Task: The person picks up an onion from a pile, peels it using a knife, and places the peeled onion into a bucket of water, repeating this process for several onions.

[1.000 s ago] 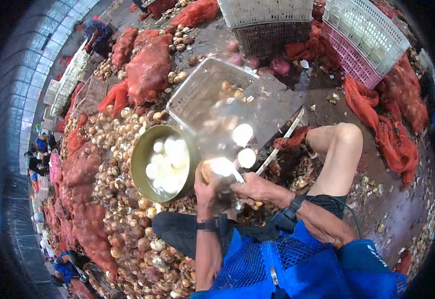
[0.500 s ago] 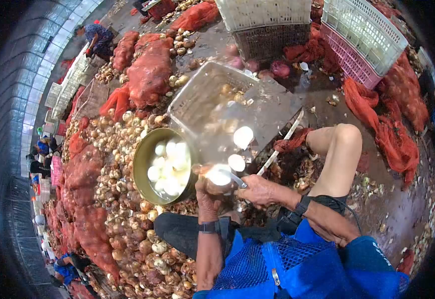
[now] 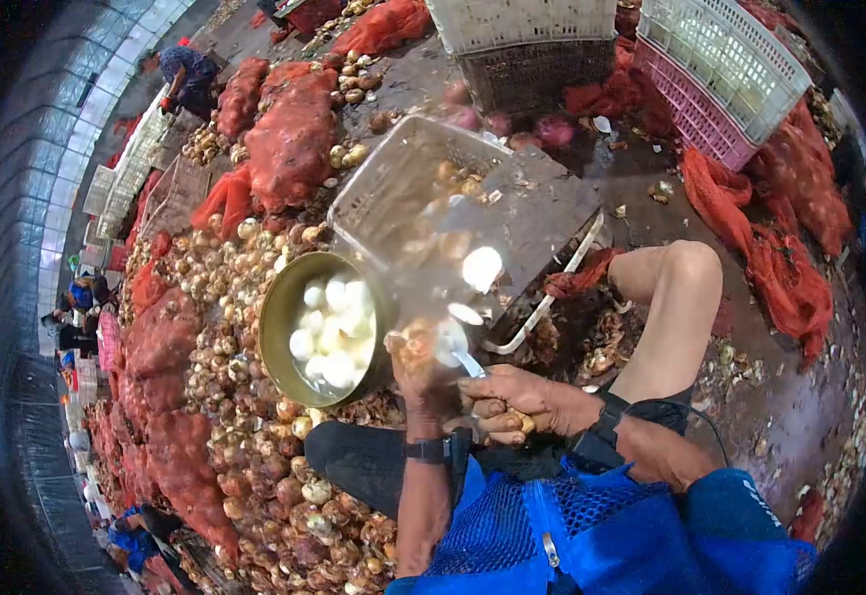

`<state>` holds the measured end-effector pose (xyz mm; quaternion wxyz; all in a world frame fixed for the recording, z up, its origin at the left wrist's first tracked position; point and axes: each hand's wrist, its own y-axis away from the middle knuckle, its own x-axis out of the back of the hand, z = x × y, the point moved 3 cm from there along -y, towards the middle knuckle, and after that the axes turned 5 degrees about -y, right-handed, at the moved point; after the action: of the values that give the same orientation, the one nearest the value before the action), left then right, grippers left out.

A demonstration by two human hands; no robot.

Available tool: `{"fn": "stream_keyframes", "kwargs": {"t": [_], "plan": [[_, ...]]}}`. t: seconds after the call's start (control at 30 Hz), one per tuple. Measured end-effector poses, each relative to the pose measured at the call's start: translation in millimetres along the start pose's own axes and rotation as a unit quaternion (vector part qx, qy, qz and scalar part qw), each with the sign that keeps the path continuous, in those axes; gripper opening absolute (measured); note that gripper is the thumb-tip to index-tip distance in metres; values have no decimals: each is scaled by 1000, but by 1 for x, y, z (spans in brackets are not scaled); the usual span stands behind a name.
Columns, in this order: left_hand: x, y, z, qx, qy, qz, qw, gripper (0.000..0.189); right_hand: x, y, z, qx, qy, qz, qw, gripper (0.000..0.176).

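A blue mesh apron (image 3: 572, 526) fills the near edge, over the seated person's lap. The floor (image 3: 760, 416) is wet, dark concrete strewn with brown peelings. To the left a heap of unpeeled onions (image 3: 254, 446) runs along it, with red net sacks (image 3: 160, 342) lying on top. Just ahead of the hands a metal bowl (image 3: 276, 312) holds peeled white onions (image 3: 334, 327), and a tilted wire basket (image 3: 393, 178) stands beyond it. The person's bare knee (image 3: 686, 273) rises on the right. Farther off stand a white crate (image 3: 522, 20) and a pink crate (image 3: 701, 109), with more red netting around them. Another person (image 3: 190, 74) bends over at the far left.

The left hand (image 3: 423, 387) is raised with the wrist upright, its fingers clamped around a half-peeled onion (image 3: 421, 342), held just beside the bowl's rim. The right hand (image 3: 512, 402) lies level just beside it, fingers curled tight on a knife (image 3: 469, 363) whose blade points up at the onion
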<state>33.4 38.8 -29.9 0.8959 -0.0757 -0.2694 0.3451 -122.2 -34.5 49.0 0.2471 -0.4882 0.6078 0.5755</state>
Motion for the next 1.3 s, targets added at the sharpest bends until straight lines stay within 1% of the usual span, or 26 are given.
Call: {"fn": "stream_keyframes", "kwargs": {"t": [0.07,0.1,0.13,0.17,0.2,0.27,0.33,0.37,0.4,0.47,0.5,0.53,0.6,0.63,0.67,0.73,0.8,0.87,0.93,1.0,1.03,1.13,1.2,1.23,1.27,1.3], "plan": [[-1,5,-12,152,246,28,957,63,-1,-7,12,-5,-164,-79,983,26],[0,-18,48,150,397,6,905,65,-5,-8,14,17,-159,-59,985,29],[-2,-15,45,151,396,6,906,65,-10,-8,12,16,-160,-59,985,29],[-5,-12,35,191,408,28,892,58,-9,-7,4,56,64,58,995,26],[-7,-9,25,231,420,48,876,54,-10,-1,-8,94,283,173,939,28],[-10,-14,29,252,437,51,862,47,-18,9,-15,77,317,187,927,34],[-13,-17,41,228,486,-7,844,48,-15,14,-15,110,362,215,900,31],[-15,-17,30,270,498,-49,823,52,-18,20,-15,111,346,207,908,27],[-19,-14,30,270,499,-48,822,52,-19,23,-16,110,346,208,908,27],[-21,-12,47,215,479,36,850,65,-19,26,-17,92,386,236,887,29],[-20,-15,54,226,469,23,854,67,-5,20,-15,125,451,241,850,31],[-20,-14,51,225,470,23,853,67,5,19,-10,125,452,242,849,31],[-24,-10,42,279,546,19,790,65,10,23,-11,257,591,267,716,34],[-16,-16,57,222,479,-17,849,62,-3,35,-19,217,560,266,754,36],[-15,-16,56,222,480,-15,848,62,-2,35,-18,216,561,266,753,36],[-15,-14,46,289,489,55,821,65,2,39,-17,241,580,302,717,34],[-16,-18,45,265,500,39,823,65,3,30,-14,244,578,299,719,32],[-12,-22,50,226,457,21,860,60,0,22,-12,311,565,278,712,30],[-16,-19,47,235,446,37,863,58,5,16,-8,319,586,272,694,30],[-18,-20,56,255,447,55,855,51,7,14,-7,296,554,291,722,31],[-18,-21,50,254,437,30,862,52,12,12,-4,295,554,293,721,31],[-22,-12,45,278,446,63,848,56,10,12,-6,344,559,280,701,32],[-19,-12,48,282,442,55,850,63,-5,18,-15,105,378,268,880,33],[-17,-13,52,277,394,48,875,64,0,13,-15,57,405,234,882,32],[-16,-14,55,270,346,41,897,65,15,5,-8,59,404,234,882,32],[-19,-11,51,272,381,60,882,67,31,-3,-3,170,519,257,797,30]]}}
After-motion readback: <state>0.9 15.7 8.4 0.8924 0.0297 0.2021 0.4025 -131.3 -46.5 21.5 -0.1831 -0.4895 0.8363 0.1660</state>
